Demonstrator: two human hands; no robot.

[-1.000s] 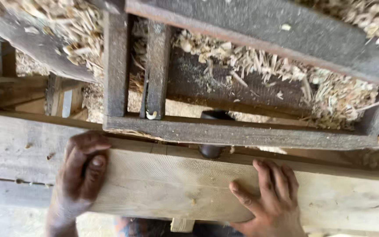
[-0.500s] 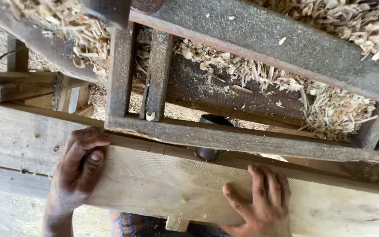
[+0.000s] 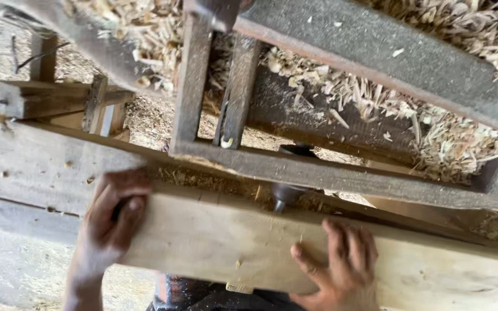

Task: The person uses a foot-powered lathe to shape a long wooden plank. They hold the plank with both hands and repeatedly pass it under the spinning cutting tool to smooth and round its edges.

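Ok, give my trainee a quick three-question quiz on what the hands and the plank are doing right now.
1. True or false: both hands touch the pale plank.
2. Which hand grips the plank's end, fingers curled over it? A) left hand B) right hand
3. What litters the dark metal frame behind the plank?

Key:
1. True. Each hand is on the plank.
2. A. The left hand wraps the end; the right hand lies flat on the plank's face, fingers spread.
3. Wood shavings, heaped on and behind the frame.
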